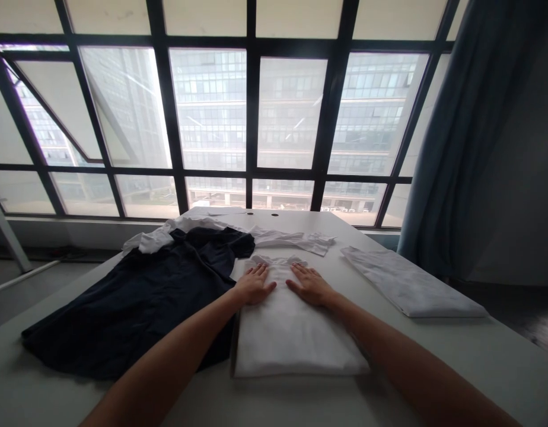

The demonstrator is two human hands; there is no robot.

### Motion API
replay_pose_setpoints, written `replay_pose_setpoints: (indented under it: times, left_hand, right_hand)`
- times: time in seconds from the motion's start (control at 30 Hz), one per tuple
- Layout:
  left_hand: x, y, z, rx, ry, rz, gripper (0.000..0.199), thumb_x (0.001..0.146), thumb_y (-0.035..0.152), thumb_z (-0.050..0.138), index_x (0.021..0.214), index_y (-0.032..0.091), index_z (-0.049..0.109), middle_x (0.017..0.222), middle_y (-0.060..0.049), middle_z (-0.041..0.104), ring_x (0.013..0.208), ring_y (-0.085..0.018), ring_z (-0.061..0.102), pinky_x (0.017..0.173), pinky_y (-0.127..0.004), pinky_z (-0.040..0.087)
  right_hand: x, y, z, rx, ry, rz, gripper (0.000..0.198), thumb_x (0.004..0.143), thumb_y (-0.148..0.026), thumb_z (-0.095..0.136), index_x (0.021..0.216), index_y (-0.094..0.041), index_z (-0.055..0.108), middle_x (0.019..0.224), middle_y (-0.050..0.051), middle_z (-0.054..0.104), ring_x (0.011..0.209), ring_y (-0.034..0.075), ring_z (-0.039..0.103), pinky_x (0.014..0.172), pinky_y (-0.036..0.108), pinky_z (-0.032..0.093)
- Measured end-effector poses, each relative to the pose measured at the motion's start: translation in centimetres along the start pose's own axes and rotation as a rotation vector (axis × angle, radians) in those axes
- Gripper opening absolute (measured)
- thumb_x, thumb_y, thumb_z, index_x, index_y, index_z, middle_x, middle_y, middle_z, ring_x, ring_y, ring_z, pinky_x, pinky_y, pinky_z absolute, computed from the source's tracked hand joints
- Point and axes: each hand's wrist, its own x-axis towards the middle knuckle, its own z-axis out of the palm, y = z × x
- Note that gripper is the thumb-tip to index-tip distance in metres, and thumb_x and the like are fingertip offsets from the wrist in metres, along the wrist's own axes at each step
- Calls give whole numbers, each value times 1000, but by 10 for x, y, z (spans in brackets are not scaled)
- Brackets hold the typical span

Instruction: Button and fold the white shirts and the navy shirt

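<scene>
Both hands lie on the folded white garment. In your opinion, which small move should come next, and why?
Probably a gentle outward smoothing stroke: the left hand and the right hand rest palm-down near the far end of the folded white garment, and the cloth there looks slightly rumpled.

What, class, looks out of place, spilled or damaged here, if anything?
Nothing looks spilled or damaged. The loosely spread dark shirt and the rumpled white cloth behind it look untidy, because the white clothing under the left hand and right hand is folded flat, like the white bundle at right.
</scene>
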Motion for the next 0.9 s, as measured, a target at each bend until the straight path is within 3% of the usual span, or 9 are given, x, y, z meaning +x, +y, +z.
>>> replay_pose_setpoints:
  times: [0.17, 0.3, 0.37, 0.5, 0.6, 0.77, 0.9]
  left_hand:
    - [1, -17, -8, -16, -16, -181, 75, 96, 57, 20, 154, 9, 22, 162, -15, 9, 150, -26, 8, 119, -45, 15]
    - [-13, -3, -17, 32, -58, -215, 73, 98, 54, 16, 154, 8, 21, 161, -18, 10, 150, -30, 9, 117, -52, 16]
    - [-28, 20, -17, 34, -75, -130, 74, 98, 55, 15, 153, 5, 23, 160, -21, 13, 150, -31, 10, 117, -52, 15]
    - [-68, 80, -7, -1, -61, 199, 80, 97, 62, 15, 153, 6, 26, 160, -19, 17, 150, -30, 12, 119, -48, 12]
    - [-92, 102, 0, -42, -50, 326, 80, 97, 63, 15, 154, 8, 23, 161, -16, 18, 150, -28, 12, 120, -46, 12]
    - [-107, 68, -1, -51, -52, 222, 71, 100, 55, 16, 155, 10, 20, 162, -13, 16, 150, -24, 11, 121, -43, 11]
    - [-100, 30, -6, -9, -57, 147, 63, 101, 49, 19, 155, 15, 22, 162, -10, 17, 150, -23, 12, 120, -47, 12]
  right_hand:
    - [17, 30, 2, 43, 47, 168, 77, 97, -60, 27, 154, -8, 24, 161, 14, 20, 148, 22, 17, 119, 43, 13]
    - [11, 32, 4, 36, 43, 249, 77, 97, -60, 24, 155, -9, 24, 160, 15, 22, 148, 23, 19, 118, 45, 13]
    - [6, 30, 3, 30, 33, 270, 75, 97, -60, 24, 155, -12, 25, 160, 15, 23, 148, 24, 20, 118, 47, 13]
    - [-3, 27, 0, 14, 35, 372, 71, 97, -59, 25, 154, -16, 28, 160, 14, 24, 148, 25, 19, 117, 52, 14]
    - [-10, 35, 0, -2, 58, 493, 69, 97, -57, 24, 152, -17, 32, 159, 15, 26, 147, 26, 20, 116, 53, 14]
    - [-30, 46, 6, -68, 185, 626, 68, 98, -51, 22, 150, -9, 35, 155, 20, 32, 144, 30, 27, 114, 54, 20]
    - [-54, 33, 14, -219, 259, 453, 62, 99, -42, 25, 150, -7, 35, 156, 19, 30, 146, 28, 23, 116, 51, 14]
